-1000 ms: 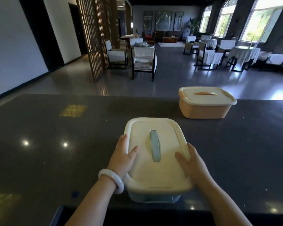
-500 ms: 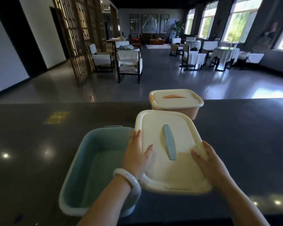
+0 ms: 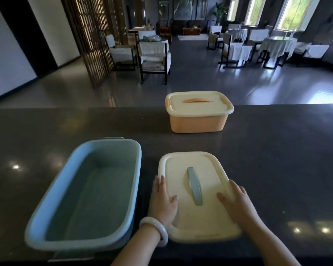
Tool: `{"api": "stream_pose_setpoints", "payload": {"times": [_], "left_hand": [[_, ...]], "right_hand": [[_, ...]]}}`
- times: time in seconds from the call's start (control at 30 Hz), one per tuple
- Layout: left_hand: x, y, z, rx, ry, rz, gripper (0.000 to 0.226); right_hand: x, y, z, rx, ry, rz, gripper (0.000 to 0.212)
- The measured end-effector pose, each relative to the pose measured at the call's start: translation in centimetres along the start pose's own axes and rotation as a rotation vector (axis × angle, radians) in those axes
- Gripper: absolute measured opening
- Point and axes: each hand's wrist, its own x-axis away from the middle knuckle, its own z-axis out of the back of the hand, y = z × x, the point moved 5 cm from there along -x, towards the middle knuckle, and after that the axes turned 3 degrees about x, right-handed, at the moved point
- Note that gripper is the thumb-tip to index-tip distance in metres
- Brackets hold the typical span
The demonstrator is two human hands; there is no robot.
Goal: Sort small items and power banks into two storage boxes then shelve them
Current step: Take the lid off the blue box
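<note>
Right, down at the bottom of the frame both my hands are on the cream rectangular plastic lid [image 3: 197,194] with its pale blue strip handle [image 3: 195,186], which lies flat on the dark polished stone counter [image 3: 277,160], lower centre. My left hand [image 3: 162,203], white bangle [image 3: 155,230] on the wrist, grasps the lid's left edge, thumb lying over the top face and fingers running along the rim. My right hand [image 3: 236,204] holds the right edge the same way, thumb on top, fingers curled over the rim.

Just beside the lid, lower left, sits the open blue rectangular plastic storage box [image 3: 88,192], nothing visible inside it. A narrow strip of counter shows between box and lid.

Further up, centre frame near the counter's far edge, stands the orange rectangular plastic storage box [image 3: 198,122], closed under its own cream lid with an orange handle [image 3: 197,100], well apart from my hands.

Beyond the counter, a grey floor, a wooden lattice screen [image 3: 92,35] upper left, dark-framed chairs with white cushions [image 3: 154,52] in the middle, cloth-covered tables [image 3: 277,46] and bright windows [image 3: 294,12] upper right.
</note>
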Motion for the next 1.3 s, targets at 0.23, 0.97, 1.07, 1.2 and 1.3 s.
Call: {"api": "stream_pose_setpoints", "payload": {"times": [0.23, 0.97, 1.07, 1.2, 1.3], "left_hand": [[-0.4, -1.9, -1.7, -0.207, 0.003, -0.041, 0.074], [1.5, 7.1, 2.1, -0.557, 0.022, -0.312, 0.045], [3.2, 9.1, 6.7, -0.646, 0.239, -0.419, 0.037], [5.3, 5.9, 13.7, -0.903, 0.333, -0.227, 0.04], [8.0, 0.7, 19.6, -0.961, 0.361, 0.008, 0.043]], "right_hand": [[0.6, 1.3, -1.2, 0.123, 0.09, 0.0, 0.064], [1.3, -7.2, 1.8, 0.468, 0.165, 0.281, 0.045], [1.5, -13.9, 1.7, 0.431, 0.137, 0.494, 0.046], [3.7, -22.7, -1.2, 0.44, 0.074, 0.806, 0.042], [7.0, -28.4, -5.7, 0.572, 0.028, 1.044, 0.039]]}}
